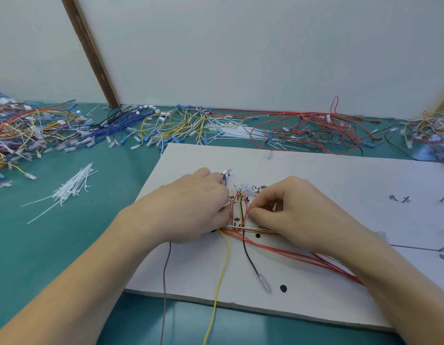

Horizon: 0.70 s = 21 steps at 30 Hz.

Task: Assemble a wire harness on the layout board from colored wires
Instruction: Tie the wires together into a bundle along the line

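At nine o'clock on the green table [66, 245] lies a loose pile of white cable ties [71, 188], well apart from the work. The left hand [191, 207] rests on the layout board [315, 175], its fingers curled over the wire bundle [239, 212] and apparently pinching a white cable tie [227, 204] against it, though the fingertips are hidden. The bundle, red, yellow and black, lies between the two hands, its long axis running twelve to six before it bends toward four o'clock. The right hand [290, 210] pinches the bundle's red outer wire from the three o'clock side, thumb and forefinger closed on it. Both hands touch the bundle; the left looks nearer the tie, so cinching likely falls to it.
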Available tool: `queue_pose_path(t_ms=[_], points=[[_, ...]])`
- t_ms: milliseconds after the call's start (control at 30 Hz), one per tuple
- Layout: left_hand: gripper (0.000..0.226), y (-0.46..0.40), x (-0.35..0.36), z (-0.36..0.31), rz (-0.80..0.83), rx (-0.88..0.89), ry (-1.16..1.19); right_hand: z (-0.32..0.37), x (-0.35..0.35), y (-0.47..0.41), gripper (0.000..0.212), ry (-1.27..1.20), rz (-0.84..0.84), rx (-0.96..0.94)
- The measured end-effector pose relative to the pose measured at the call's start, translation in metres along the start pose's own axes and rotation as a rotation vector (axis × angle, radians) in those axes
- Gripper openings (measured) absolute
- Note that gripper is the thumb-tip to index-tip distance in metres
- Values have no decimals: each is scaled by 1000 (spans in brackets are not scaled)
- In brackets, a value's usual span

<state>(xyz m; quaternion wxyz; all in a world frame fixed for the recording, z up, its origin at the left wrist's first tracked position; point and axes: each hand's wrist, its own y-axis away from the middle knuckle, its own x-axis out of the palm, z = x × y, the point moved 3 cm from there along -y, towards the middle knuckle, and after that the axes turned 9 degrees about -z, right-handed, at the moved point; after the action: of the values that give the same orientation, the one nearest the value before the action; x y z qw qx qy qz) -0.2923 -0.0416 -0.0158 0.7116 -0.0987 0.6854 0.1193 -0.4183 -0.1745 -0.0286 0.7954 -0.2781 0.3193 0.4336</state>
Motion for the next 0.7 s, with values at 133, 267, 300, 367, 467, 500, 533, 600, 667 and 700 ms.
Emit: queue_pose_path(t_ms=[133, 267, 300, 367, 467, 500, 533, 600, 667, 700], points=[[35, 1, 0, 4, 7, 1, 35, -5, 1, -1, 7, -24, -3, -31], [35, 1, -2, 8, 10, -23, 130, -7, 2, -4, 11, -97, -57, -53], [35, 0, -2, 8, 8, -26, 144, -8, 2, -5, 14, -94, -63, -68], [34, 0, -3, 8, -10, -33, 171, -7, 5, -5, 22, -58, -60, -103], [28, 0, -4, 7, -22, -40, 217, -8, 9, -5, 32, -13, -50, -123], [26, 0, -4, 6, -20, -43, 227, -8, 10, -5, 32, -10, -52, -122], [24, 1, -5, 6, -20, -48, 237, -9, 10, -6, 33, -10, -58, -119], [21, 2, -5, 6, -30, -53, 259, -9, 11, -8, 32, -7, -75, -119], [18, 2, -6, 7, -47, -56, 286, -8, 12, -9, 31, -1, -97, -138], [17, 2, -6, 7, -53, -58, 299, -7, 13, -9, 31, 2, -108, -147]])
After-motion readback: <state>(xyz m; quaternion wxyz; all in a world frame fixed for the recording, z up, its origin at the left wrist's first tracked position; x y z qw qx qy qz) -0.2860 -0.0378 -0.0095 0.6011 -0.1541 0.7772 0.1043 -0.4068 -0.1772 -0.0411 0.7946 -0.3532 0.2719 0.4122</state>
